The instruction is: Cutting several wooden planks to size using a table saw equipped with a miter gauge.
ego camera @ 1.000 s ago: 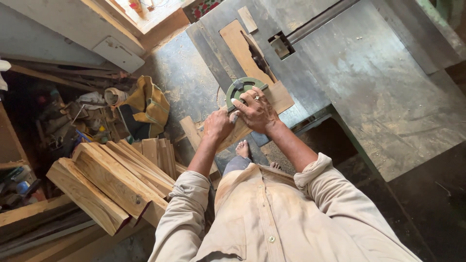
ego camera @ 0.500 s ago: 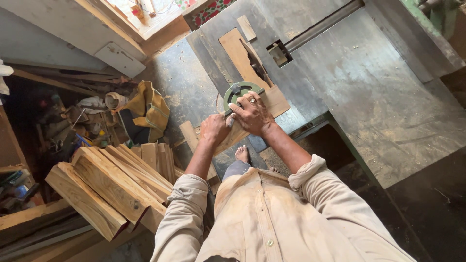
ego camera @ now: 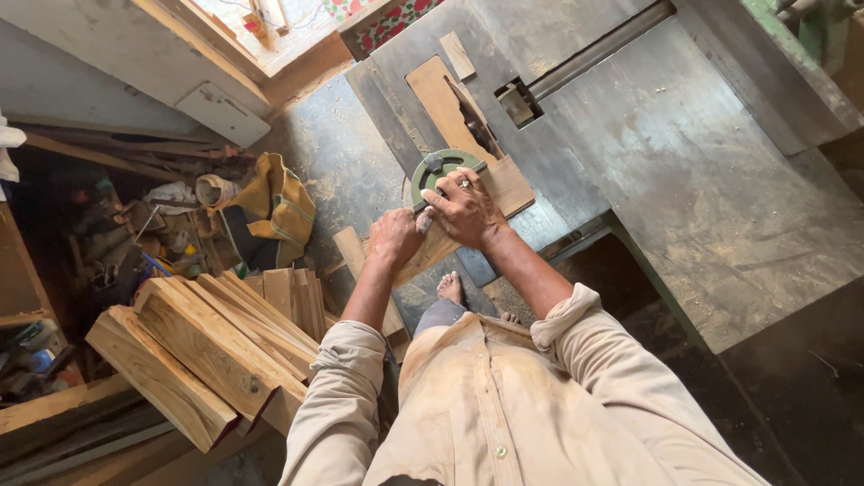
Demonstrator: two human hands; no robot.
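Note:
My right hand [ego camera: 466, 212] rests on a green half-round mitre gauge [ego camera: 437, 167] at the near edge of a grey metal saw table [ego camera: 684, 162]. My left hand [ego camera: 394, 236] grips the near end of a short wooden piece [ego camera: 428, 252] held against the gauge. A wooden insert plate [ego camera: 441, 103] with the saw slot lies in the table just beyond the gauge. My bare foot [ego camera: 450, 288] shows on the floor below the hands.
A pile of thick wooden planks [ego camera: 202, 346] lies on the floor to my left. A yellow-brown bag [ego camera: 274, 207] and cluttered tools [ego camera: 135, 243] sit farther left. A fence rail [ego camera: 598, 49] crosses the table top. A dark gap [ego camera: 621, 279] opens beside the table's near corner.
The view has shifted slightly. Both hands stay on the gauge and the wooden piece, now a little lower and to the left in the picture.

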